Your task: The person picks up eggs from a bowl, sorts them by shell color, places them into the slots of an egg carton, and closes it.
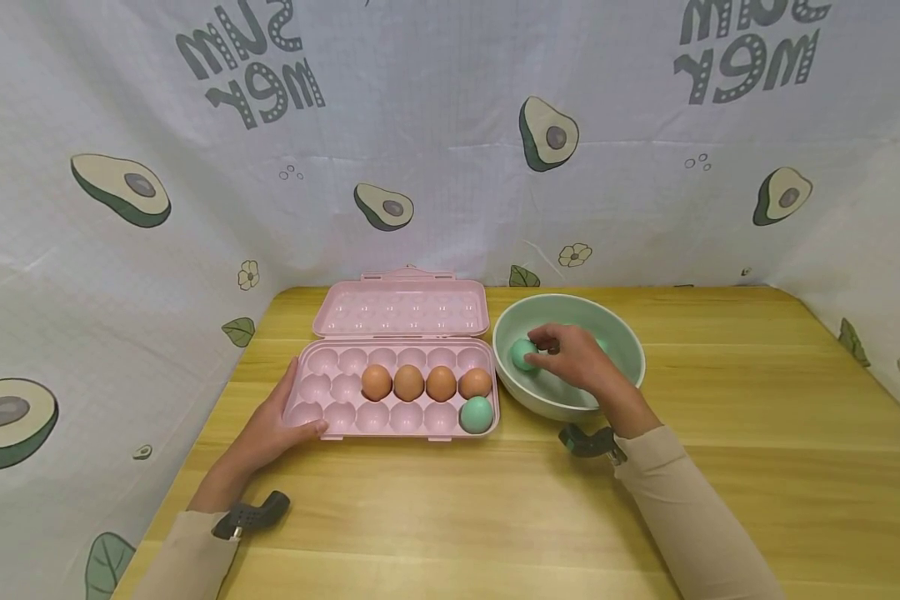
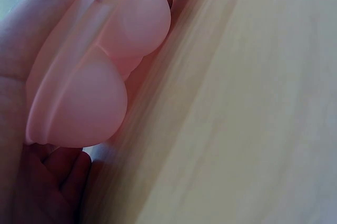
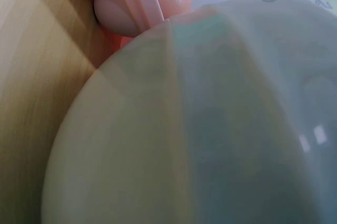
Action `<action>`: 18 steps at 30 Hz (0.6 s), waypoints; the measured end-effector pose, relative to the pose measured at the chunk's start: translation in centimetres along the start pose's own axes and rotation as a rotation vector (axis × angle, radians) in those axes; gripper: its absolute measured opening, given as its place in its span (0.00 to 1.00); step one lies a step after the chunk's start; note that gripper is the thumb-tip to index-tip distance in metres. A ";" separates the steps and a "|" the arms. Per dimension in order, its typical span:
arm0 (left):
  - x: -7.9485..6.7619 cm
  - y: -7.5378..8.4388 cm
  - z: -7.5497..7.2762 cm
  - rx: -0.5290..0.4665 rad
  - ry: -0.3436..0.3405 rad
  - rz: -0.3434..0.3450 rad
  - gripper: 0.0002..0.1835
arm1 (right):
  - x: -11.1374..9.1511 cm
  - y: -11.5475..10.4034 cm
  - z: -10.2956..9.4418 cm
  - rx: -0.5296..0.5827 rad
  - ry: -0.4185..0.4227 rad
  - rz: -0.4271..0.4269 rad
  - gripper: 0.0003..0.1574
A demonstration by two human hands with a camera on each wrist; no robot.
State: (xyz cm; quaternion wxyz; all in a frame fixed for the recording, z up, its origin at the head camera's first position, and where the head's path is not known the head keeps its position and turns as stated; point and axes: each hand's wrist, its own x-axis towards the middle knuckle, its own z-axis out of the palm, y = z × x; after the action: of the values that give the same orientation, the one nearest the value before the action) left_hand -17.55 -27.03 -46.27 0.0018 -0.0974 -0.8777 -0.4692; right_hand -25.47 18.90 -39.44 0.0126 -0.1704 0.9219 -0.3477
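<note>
A pink egg carton (image 1: 372, 417) lies with its lid (image 1: 402, 308) folded back. Several brown eggs (image 1: 408, 382) sit along its middle row, and a green egg (image 1: 476, 415) fills the front right cup. My left hand (image 1: 273, 421) grips the carton's left end, thumb at the front edge; the left wrist view shows fingers beneath the pink cups (image 2: 89, 103). Over the pale green bowl (image 1: 555, 406), my right hand (image 1: 573, 357) pinches another green egg (image 1: 523, 354) near the bowl's left inner wall. The right wrist view shows mostly the bowl's outer wall (image 3: 121, 145), hiding the hand.
The bowl stands right beside the carton's right end. Something green (image 1: 602, 343) shows partly behind my right hand inside the bowl. A white curtain (image 1: 450, 108) with avocado prints hangs behind the wooden table (image 1: 450, 517) and along its sides.
</note>
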 end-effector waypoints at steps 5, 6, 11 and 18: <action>-0.1 0.1 0.0 0.001 -0.002 -0.002 0.62 | 0.0 0.0 0.2 -0.025 -0.031 0.002 0.26; -0.1 0.1 0.0 0.001 -0.002 -0.003 0.62 | 0.0 0.0 0.2 -0.028 -0.038 0.000 0.26; -0.1 0.2 0.0 -0.005 -0.002 -0.003 0.62 | -0.1 -0.1 0.3 -0.042 -0.071 -0.036 0.26; 0.0 0.1 0.0 -0.004 -0.001 -0.004 0.62 | -0.5 -0.6 0.2 -0.089 -0.132 -0.098 0.28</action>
State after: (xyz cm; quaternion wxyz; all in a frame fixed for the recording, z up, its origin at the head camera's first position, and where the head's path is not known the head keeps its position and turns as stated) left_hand -17.54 -27.01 -46.19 0.0000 -0.0960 -0.8769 -0.4711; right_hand -24.77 18.50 -39.26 0.0487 -0.2384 0.9241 -0.2947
